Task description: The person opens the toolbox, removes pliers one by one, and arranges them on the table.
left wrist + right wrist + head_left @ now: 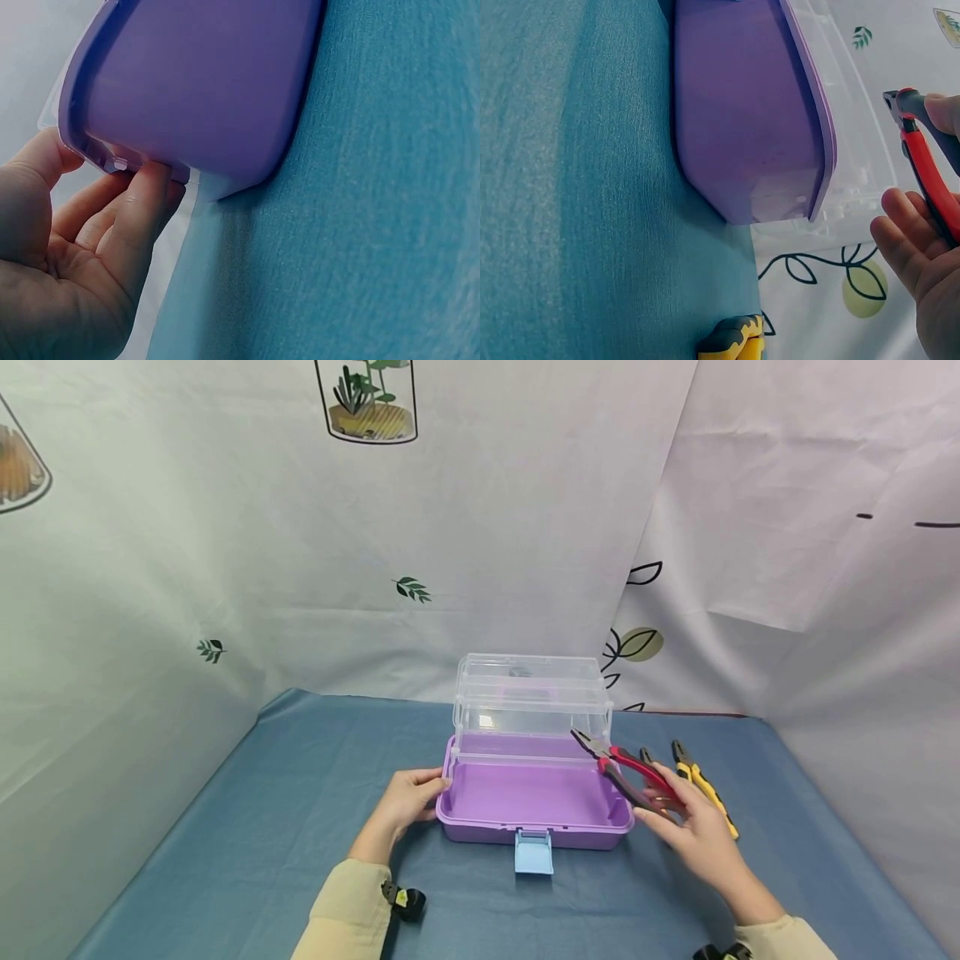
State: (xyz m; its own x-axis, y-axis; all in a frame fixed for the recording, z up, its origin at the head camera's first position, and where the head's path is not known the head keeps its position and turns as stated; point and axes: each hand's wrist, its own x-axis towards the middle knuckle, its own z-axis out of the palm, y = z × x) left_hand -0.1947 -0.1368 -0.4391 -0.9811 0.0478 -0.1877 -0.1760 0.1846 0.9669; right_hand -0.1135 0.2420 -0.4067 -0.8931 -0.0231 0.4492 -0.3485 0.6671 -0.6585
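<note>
A purple toolbox (pixel 525 793) stands on the table with its clear lid (pixel 532 693) raised at the back and a pale blue latch (pixel 533 853) hanging down in front. My left hand (pixel 408 797) grips its left rim, thumb on top and fingers beneath, as the left wrist view confirms. In my right hand (pixel 693 827) is a pair of red-and-black pliers (pixel 637 766), gripped by the handles. The jaws of these pliers point left, above the right end of the toolbox, and the handles are spread.
Yellow-and-black pliers (pixel 705 787) lie on the blue tablecloth (pixel 315 793) to the right. Another tool (pixel 646 755) lies beside them, mostly hidden behind my right hand. White printed curtains (pixel 525 527) hang behind and at both sides of the table.
</note>
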